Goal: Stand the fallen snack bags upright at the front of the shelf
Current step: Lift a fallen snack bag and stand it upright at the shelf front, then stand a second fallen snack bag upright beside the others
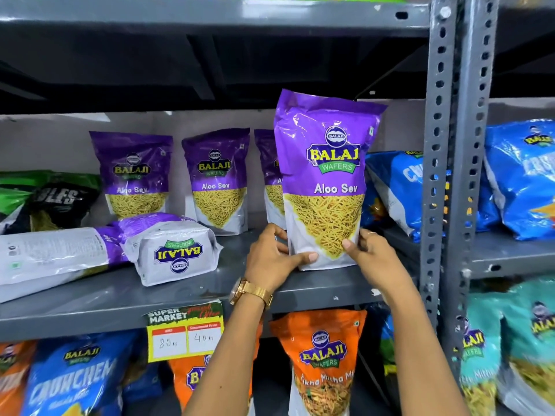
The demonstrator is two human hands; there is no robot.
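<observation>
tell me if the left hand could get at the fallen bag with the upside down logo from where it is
Probably yes, once it lets go: the left hand now grips the upright Aloo Sev bag, and only bare shelf separates it from the fallen bag.

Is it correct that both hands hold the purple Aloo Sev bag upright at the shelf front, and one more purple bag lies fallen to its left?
Not quite. The head view shows two fallen bags on the shelf, not one. The left hand and right hand do hold the Aloo Sev bag upright at the front.
</observation>
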